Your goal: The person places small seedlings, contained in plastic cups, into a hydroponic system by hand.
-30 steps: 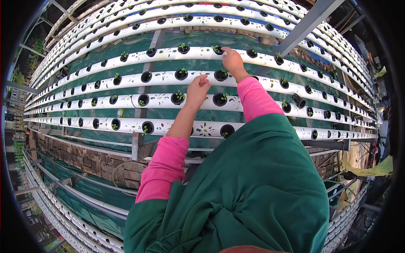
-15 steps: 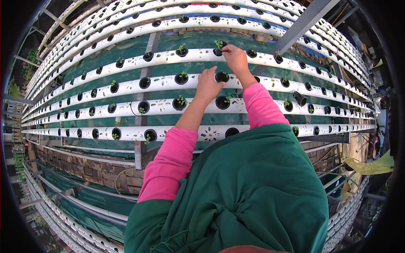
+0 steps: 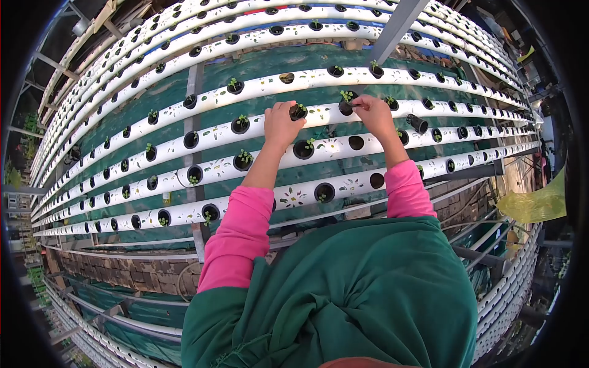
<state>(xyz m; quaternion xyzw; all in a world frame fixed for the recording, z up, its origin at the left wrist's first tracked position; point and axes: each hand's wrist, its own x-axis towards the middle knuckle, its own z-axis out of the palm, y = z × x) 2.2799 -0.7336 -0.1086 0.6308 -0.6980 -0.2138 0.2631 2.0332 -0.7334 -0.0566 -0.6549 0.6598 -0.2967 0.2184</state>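
Observation:
My right hand (image 3: 375, 116) pinches the rim of a black plant cup (image 3: 346, 108) with a small green seedling in it. That cup is upright over the second white pipe of the near group. To the left on the same pipe, my left hand (image 3: 282, 126) curls its thumb and fingers around the rim of another black seedling cup (image 3: 299, 112), which sits in its hole. An uncovered round hole (image 3: 286, 78) shows in the pipe behind my hands. In front of them, a seedling cup (image 3: 304, 149) sits in the third pipe.
A loose black cup (image 3: 417, 124) lies tilted to the right of my right hand. Bare holes (image 3: 356, 143) show in the nearer pipes. A grey metal post (image 3: 397, 30) rises behind. Green sheeting (image 3: 257, 61) lies beneath the pipes, and a yellow sheet (image 3: 534, 202) hangs far right.
My right hand has brought the seedling cup from the back pipe of the near group forward and right to the second pipe. My left hand stays at its cup; the view has shifted and tilted.

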